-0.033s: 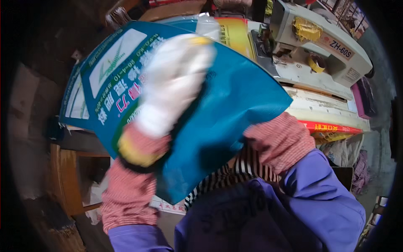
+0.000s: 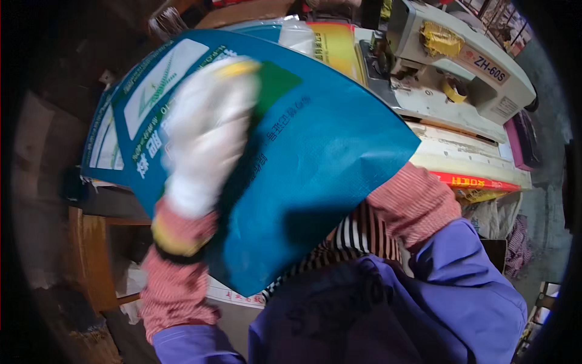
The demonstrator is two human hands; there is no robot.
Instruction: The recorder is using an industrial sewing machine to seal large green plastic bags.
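L hand [image 2: 209, 133], in a white glove w/ yellow nr the fingertips, lies over the printed left part of a big teal bag [image 2: 297, 164]; it's too blurred to say if it presses flat, pinches or skims, so can't tell its grip. R hand is hidden behind the bag's right edge, only the pink ribbed sleeve [image 2: 418, 203] showing; can't tell what it holds, if anything. Bag fills the space in front of the person, lower edge by the striped cloth [image 2: 364, 233], far edge up nr the yellow bag [image 2: 336, 48] & clear plastic [image 2: 297, 33]. White sewing machine [image 2: 497, 67] stands to the right.

Handling, as a guess: prob. light for its size, thin coated plastic, flexible but w/ some spring, b/c it bows in a smooth curve & dents softly toward the right corner. Sheen suggests slick, esp. under a glove, so a flat palm may slide. Not fragile, tho creases are likely. Best hold: pinch the free edges, e.g. right corner & far left edge, one hand each side, rather than mid-panel.
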